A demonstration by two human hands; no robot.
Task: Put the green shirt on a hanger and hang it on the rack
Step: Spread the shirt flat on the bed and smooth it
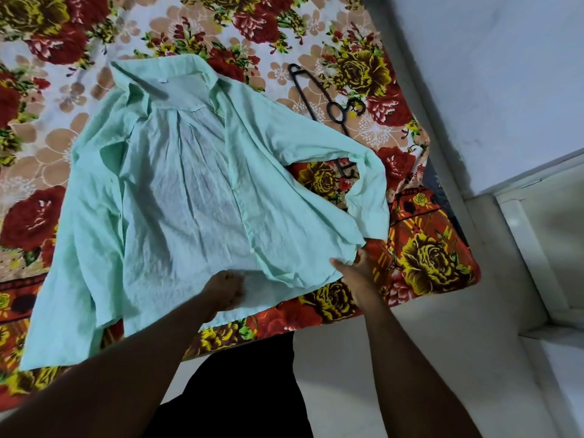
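Both hands held the lower edge of the shirt [189,184] on the bed [426,257].
The left hand [226,290] gripped the hem near its middle, with fingers curled on the cloth, and the right hand [350,270] pinched the corner of the open front panel. The shirt lay spread open, with its collar far from the person. The hanger [319,93] lay on the bed just beside it, partly hidden under a sleeve.
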